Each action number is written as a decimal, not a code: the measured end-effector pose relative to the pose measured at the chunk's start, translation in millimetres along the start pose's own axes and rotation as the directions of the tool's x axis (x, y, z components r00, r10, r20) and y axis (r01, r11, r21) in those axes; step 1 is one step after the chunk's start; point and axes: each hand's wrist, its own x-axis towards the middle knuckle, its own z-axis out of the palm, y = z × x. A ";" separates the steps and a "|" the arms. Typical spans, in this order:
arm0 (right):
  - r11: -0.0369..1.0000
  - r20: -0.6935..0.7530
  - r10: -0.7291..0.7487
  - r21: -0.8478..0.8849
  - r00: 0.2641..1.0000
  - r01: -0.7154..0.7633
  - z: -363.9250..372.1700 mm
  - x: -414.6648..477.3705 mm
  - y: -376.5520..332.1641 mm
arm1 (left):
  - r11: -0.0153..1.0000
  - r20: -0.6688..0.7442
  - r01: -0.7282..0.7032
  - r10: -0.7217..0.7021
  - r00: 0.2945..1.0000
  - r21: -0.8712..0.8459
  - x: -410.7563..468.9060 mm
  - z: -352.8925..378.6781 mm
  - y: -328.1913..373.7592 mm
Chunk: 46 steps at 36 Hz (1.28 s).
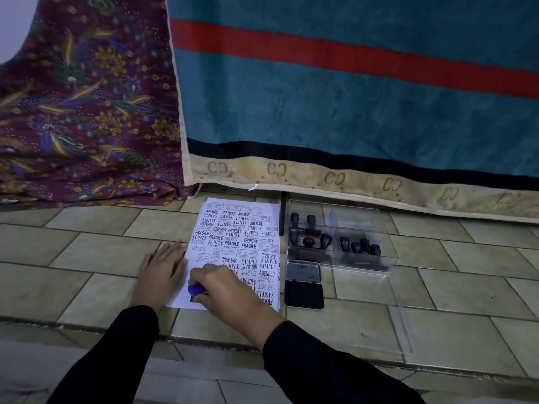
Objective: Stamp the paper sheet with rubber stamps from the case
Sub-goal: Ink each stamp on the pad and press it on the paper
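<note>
My fingers [204,275] of the right hand [230,290] are curled tight round a stamp [194,290] with a purple knob, its base pressed down on the near left corner of the paper sheet [239,249]. My left hand [163,271] lies flat, fingers spread and gripping nothing, its fingertips on the sheet's left edge and its palm on the tiled floor [87,258], pinning the sheet.

The sheet's long axis runs away from me toward the hanging blue towel [350,97], and it is nearly covered in prints; the blank patch left is at this near left corner, right under my right hand. So I judge this is one of the last prints.

The next move turns on what lies to the right: the open ink pad [304,287] sits just beside the sheet's right edge, near my right wrist, and the clear case [364,237] with the other stamps [309,234] stands beyond it. My right hand is the nearer one; I'd lift straight up to avoid smearing, then swing right.
</note>
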 end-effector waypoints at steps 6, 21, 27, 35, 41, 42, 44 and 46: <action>0.997 0.002 0.046 0.058 0.999 -0.046 5.0 2.0 4.7 | 1.000 0.004 0.006 -0.006 1.000 0.018 -1.0 0.3 1.3; 0.886 -0.602 0.460 0.365 0.653 -0.287 -139.8 18.7 131.4 | 0.998 -0.023 -0.012 0.010 1.000 -0.069 -0.4 -2.9 -4.0; 0.807 -0.504 0.591 0.374 0.630 -0.458 -148.4 26.3 179.3 | 0.994 -0.015 -0.013 0.012 1.000 -0.113 0.0 -6.8 -3.7; 0.786 -0.380 0.600 0.115 0.704 -0.608 -128.4 39.9 187.3 | 0.978 -0.055 -0.012 0.001 0.998 -0.207 -2.1 -12.0 5.4; 0.758 -0.344 0.581 -0.103 0.738 -0.645 -128.9 44.9 187.5 | 0.977 -0.042 0.000 -0.010 0.999 -0.214 -2.3 -13.2 5.5; 0.755 -0.330 0.583 -0.117 0.742 -0.645 -129.5 45.0 187.7 | 0.977 -0.039 0.000 -0.009 0.999 -0.214 -2.2 -13.0 5.2; 0.746 -0.281 0.600 -0.142 0.749 -0.651 -131.5 43.0 188.4 | 0.976 -0.043 -0.003 -0.006 0.999 -0.216 -2.0 -12.6 4.1; 0.744 -0.277 0.605 -0.136 0.746 -0.654 -133.8 38.0 190.3 | 0.975 -0.053 -0.014 0.003 0.999 -0.220 -1.7 -11.8 1.6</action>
